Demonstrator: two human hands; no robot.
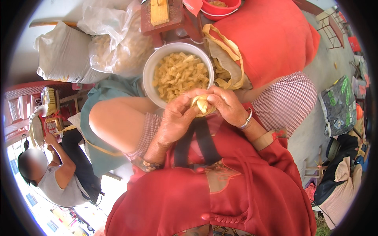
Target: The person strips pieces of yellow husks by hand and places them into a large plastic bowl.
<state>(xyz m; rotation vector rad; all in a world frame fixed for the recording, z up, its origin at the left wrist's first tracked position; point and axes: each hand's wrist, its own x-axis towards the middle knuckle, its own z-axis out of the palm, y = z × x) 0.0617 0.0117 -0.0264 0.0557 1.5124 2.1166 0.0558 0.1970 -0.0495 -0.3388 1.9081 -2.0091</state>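
Observation:
A small folded bundle of pale yellow leaf strip point(203, 105) is pinched between my two hands, over the near rim of a round metal basin. My left hand point(180, 115) grips it from the left with thumb and fingers. From the right, my right hand point(227, 103), with a silver bangle at the wrist, holds it too. What lies inside the bundle is hidden. The metal basin point(146, 77) holds many yellowish folded pieces point(180, 73). A cloth bag point(236, 67) with yellow strips at its mouth stands touching or close to the basin's right side.
Beyond the basin is a dark red wooden stool point(147, 26) with a wood block point(159, 13); a red bucket point(221, 13) stands behind. A clear plastic bag point(118, 50) and a white sack point(65, 56) are at upper left, red cloth point(265, 35) at upper right. Another person point(59, 177) sits at left.

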